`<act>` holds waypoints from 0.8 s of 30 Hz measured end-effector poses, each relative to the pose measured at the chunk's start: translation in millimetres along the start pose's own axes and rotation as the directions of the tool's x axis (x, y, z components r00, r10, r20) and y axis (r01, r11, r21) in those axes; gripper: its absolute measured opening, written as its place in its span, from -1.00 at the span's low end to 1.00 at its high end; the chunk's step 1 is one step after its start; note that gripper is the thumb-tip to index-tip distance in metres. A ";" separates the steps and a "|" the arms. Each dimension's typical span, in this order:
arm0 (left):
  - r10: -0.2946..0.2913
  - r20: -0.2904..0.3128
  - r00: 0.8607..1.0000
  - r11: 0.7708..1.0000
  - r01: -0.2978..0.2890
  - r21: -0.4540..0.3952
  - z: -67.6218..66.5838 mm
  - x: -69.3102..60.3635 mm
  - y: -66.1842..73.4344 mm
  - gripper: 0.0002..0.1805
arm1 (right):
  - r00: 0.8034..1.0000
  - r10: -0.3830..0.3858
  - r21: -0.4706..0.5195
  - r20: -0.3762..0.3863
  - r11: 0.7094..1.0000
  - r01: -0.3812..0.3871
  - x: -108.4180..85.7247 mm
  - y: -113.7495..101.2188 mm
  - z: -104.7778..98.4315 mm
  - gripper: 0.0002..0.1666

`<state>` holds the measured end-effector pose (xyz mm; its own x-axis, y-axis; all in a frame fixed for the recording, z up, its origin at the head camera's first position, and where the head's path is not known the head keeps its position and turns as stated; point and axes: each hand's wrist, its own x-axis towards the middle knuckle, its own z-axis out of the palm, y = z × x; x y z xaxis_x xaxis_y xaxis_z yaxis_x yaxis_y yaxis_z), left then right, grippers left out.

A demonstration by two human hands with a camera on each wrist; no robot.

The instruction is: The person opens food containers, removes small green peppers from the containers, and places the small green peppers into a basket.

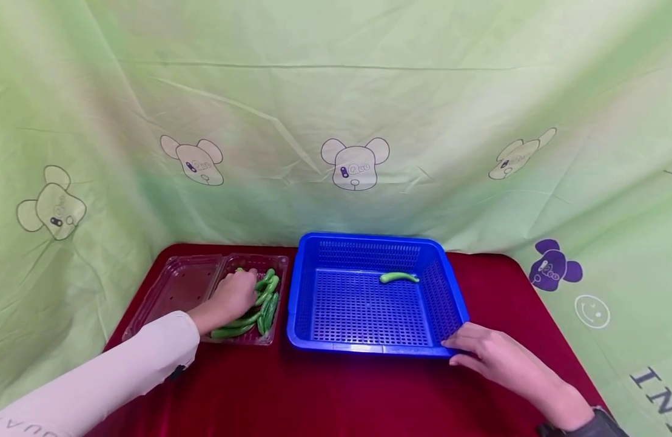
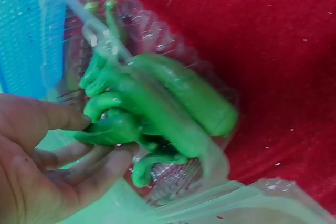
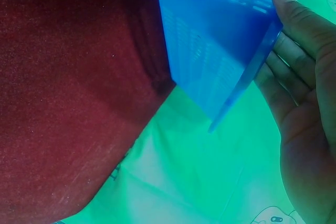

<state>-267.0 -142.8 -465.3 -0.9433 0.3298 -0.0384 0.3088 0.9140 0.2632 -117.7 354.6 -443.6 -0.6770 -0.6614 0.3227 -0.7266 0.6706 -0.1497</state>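
My left hand (image 1: 234,297) reaches into a clear plastic clamshell box (image 1: 283,270) of several green peppers (image 1: 267,312). In the left wrist view its thumb and fingers pinch one curved green pepper (image 2: 113,130) over the others. To the right of the box stands a blue perforated basket (image 1: 363,348). One pale green pepper (image 1: 398,277) lies on its floor, toward the far right. My right hand (image 1: 497,357) grips the basket's near right corner, with the thumb and fingers on either side of the rim in the right wrist view.
A dark red cloth (image 1: 314,394) covers the table. The box's clear lid (image 1: 188,279) lies folded back on the left. Light green curtains (image 1: 358,91) with printed bear heads hang behind and at both sides, close to the table's edges.
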 end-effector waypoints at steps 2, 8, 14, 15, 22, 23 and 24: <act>0.022 -0.055 0.998 1.000 -0.022 -0.005 -2.8 3.0 2.7 -0.77 | 1.000 -0.005 0.005 -0.002 1.000 0.005 -0.3 0.0 0.0 -0.71; 0.036 -0.220 0.975 0.983 -0.074 -0.166 -16.9 16.9 16.2 -0.81 | 1.000 -0.001 0.000 -0.004 1.000 0.001 -1.6 -0.4 0.0 -0.69; -0.016 -0.231 0.973 0.899 -0.087 -0.430 -50.4 38.6 40.2 -0.77 | 1.000 0.017 -0.006 0.002 1.000 -0.017 -3.1 -1.6 -0.2 -0.73; -0.023 -0.229 0.973 0.882 -0.088 -0.463 -55.6 42.3 44.7 -0.75 | 1.000 0.014 -0.002 0.000 1.000 -0.014 -3.1 -1.7 0.0 -0.74; -0.084 -0.217 0.972 0.724 -0.090 -0.683 -69.7 66.5 76.8 -0.69 | 0.999 0.029 -0.002 0.015 1.000 -0.029 -2.6 -2.3 1.8 -0.74; -0.091 -0.207 0.974 0.688 -0.089 -0.721 -69.3 69.7 82.2 -0.68 | 0.999 0.034 -0.001 0.019 0.999 -0.034 -2.4 -2.4 1.6 -0.74; -0.095 -0.196 0.976 0.645 -0.090 -0.759 -67.8 73.5 87.3 -0.67 | 0.999 0.038 0.000 0.020 0.999 -0.038 -2.2 -2.6 1.4 -0.74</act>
<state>-317.6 -54.8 -379.8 -0.9738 0.1889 0.1269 0.1916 0.3802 0.9049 -114.5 353.8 -445.2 -0.7065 -0.6419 0.2981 -0.7001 0.6955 -0.1616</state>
